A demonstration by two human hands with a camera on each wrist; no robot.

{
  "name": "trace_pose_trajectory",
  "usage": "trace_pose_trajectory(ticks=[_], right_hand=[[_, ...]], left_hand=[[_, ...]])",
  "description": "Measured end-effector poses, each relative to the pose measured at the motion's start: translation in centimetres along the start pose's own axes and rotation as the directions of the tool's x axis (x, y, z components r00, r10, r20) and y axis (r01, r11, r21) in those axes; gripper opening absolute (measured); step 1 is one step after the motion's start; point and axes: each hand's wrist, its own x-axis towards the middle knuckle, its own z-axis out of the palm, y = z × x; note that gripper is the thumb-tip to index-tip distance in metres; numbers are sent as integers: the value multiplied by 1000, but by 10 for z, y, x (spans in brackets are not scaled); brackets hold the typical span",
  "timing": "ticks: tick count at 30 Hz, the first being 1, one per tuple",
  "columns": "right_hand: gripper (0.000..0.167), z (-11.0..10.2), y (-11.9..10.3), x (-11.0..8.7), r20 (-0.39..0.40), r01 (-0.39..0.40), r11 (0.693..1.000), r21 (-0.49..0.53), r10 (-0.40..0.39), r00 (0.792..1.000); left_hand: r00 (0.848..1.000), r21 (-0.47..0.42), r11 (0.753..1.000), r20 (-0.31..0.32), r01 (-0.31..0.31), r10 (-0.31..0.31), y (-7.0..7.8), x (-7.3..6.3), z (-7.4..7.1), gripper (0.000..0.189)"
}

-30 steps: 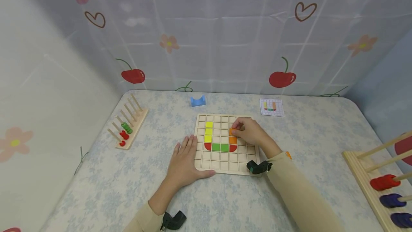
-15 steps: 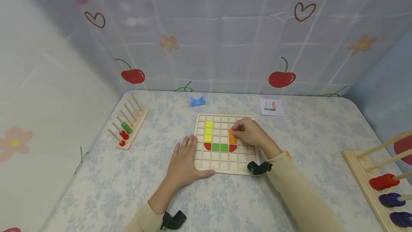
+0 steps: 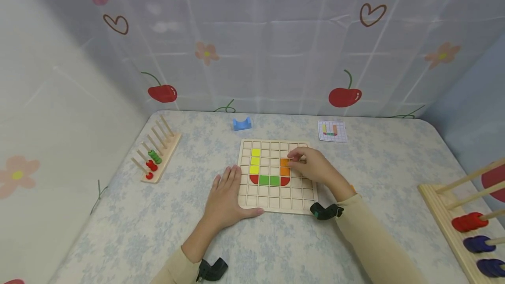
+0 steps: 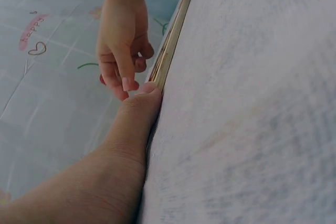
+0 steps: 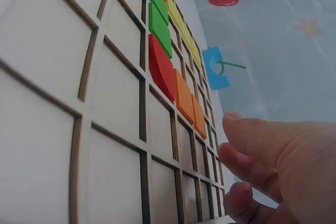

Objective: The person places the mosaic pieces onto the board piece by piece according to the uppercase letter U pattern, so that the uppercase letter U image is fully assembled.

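Observation:
A wooden grid board [image 3: 258,200] lies on the table, its cells bearing a U of coloured tiles. Yellow tiles [image 3: 255,161] form the left side, green tiles [image 3: 270,180] the bottom, with a rounded red tile [image 3: 254,179] at each lower corner. Two orange tiles [image 3: 284,171] stand in a column on the right. My left hand [image 3: 225,203] rests flat at the board's left, fingers and thumb along its edge. Just beside the upper orange tile hovers my right hand [image 3: 313,166]; the right wrist view shows its loosely bent fingers [image 5: 249,166] apart, with nothing between them.
A printed pattern card [image 3: 332,131] lies behind the board at right, and a blue notched block [image 3: 242,124] behind it at left. A peg stand with beads [image 3: 163,152] is at far left. A larger wooden bead frame [image 3: 438,214] occupies the right edge.
My right hand has let go of the upper orange tile and drawn back slightly right, its fingers parting. The left hand keeps its place on the board's edge.

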Motion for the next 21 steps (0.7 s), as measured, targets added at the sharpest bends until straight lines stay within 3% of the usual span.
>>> trace_pose_trajectory(ticks=[7,21], right_hand=[[20,-18,11,-23,-28,-25,1000,19,25,999],[24,-53,49,-77,-65,-66,997,-48,63,996]], left_hand=[[1000,6,1000,-8,-9,9,-1,0,2,138],[1000,6,1000,-3,-10,10,-1,1,2,139]])
